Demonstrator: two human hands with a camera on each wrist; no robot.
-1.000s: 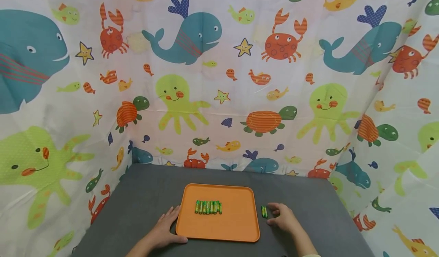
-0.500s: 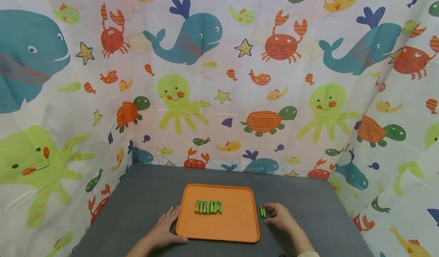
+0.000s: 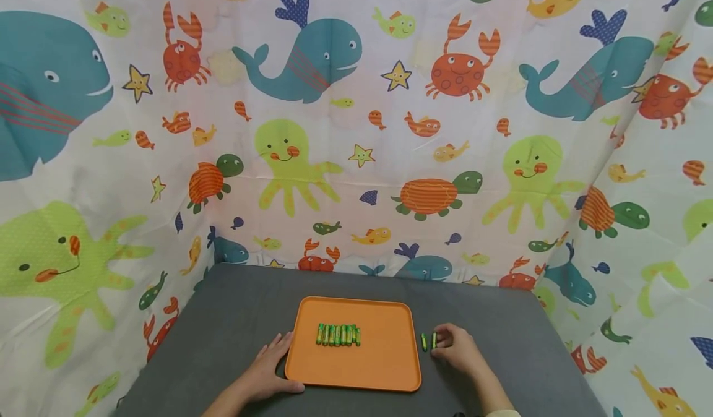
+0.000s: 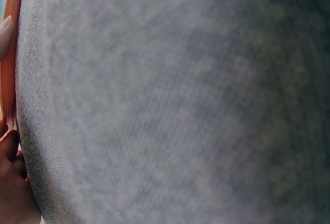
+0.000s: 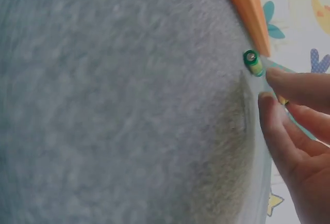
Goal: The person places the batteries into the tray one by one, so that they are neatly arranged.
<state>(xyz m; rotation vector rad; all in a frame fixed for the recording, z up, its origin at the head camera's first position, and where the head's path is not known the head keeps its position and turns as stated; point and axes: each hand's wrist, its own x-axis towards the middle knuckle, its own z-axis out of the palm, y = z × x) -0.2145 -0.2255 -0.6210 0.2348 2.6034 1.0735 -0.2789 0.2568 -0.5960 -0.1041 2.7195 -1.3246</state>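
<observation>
In the head view, an orange tray (image 3: 354, 367) holds a row of several green-and-yellow batteries (image 3: 337, 335) standing side by side, the rightmost one shorter. My left hand (image 3: 264, 370) rests at the tray's near left corner, fingers along its left side and thumb by the front edge. Right of the tray, one loose battery (image 3: 424, 342) lies on the grey table. Just beside it, my right hand (image 3: 458, 348) pinches another battery (image 3: 434, 341) between thumb and fingers. In the right wrist view the loose battery (image 5: 252, 63) shows end-on, while fingers mostly hide the pinched one (image 5: 282, 100).
The grey tabletop (image 3: 256, 293) runs back to a white curtain (image 3: 345, 231) printed with sea animals, which also closes off both sides. Blurred grey cloth (image 4: 154, 100) fills most of the left wrist view.
The two loose batteries lay together and shifted slightly left toward the tray. Now they are apart, the right one moved rightward with my right hand. My left hand stays put.
</observation>
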